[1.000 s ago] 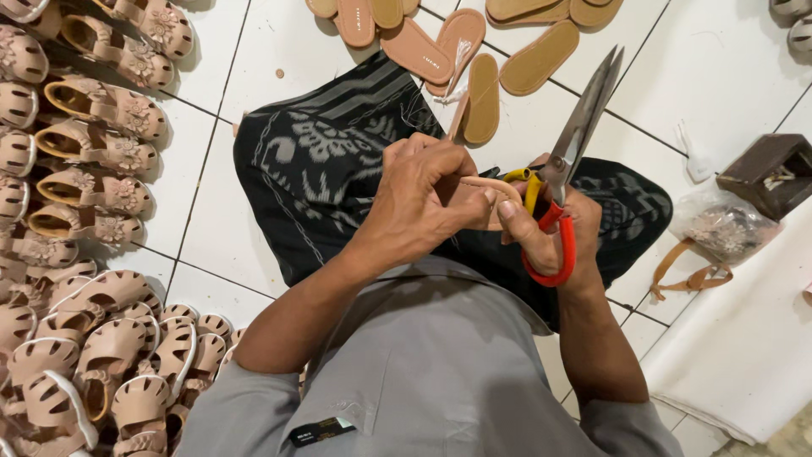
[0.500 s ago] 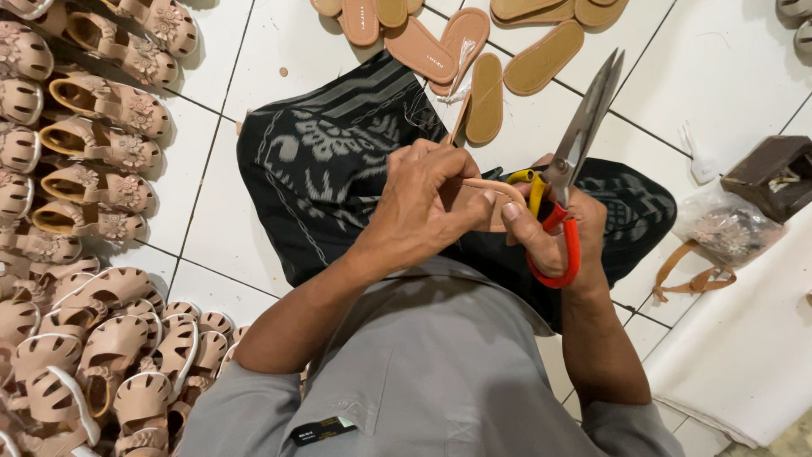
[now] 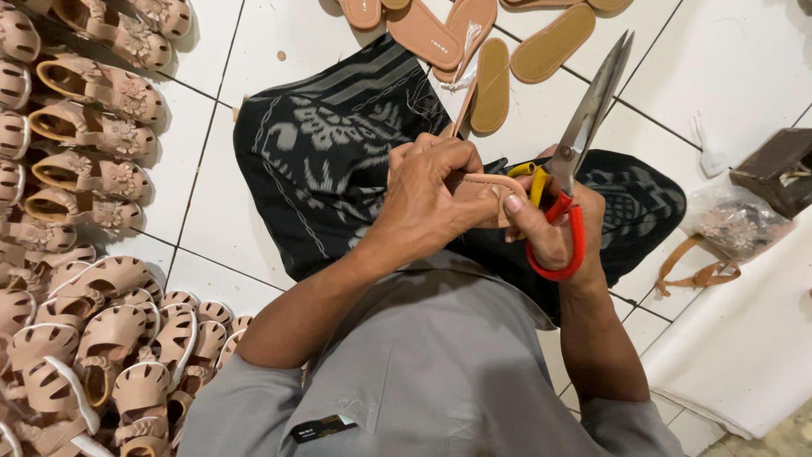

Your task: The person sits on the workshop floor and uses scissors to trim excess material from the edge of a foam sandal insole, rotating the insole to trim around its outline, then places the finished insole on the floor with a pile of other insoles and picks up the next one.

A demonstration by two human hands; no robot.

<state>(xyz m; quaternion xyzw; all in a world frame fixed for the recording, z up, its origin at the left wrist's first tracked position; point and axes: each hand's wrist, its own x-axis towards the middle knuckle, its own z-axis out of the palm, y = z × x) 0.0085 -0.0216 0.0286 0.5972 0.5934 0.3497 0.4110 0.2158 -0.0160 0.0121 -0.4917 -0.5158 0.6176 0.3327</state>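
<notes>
Clear bag: we see a see-through plastic bag (image 3: 736,227) on the white floor at the far right, crumpled, with pale pink pieces inside.
Box: a small dark brown box (image 3: 778,172) sits just above the bag, at the right edge, open-topped as far as we can tell.
Tag: a small black rectangular label (image 3: 323,428) with pale marks lies on the grey shirt, low in our view.
Screens and signs: we see none.
</notes>
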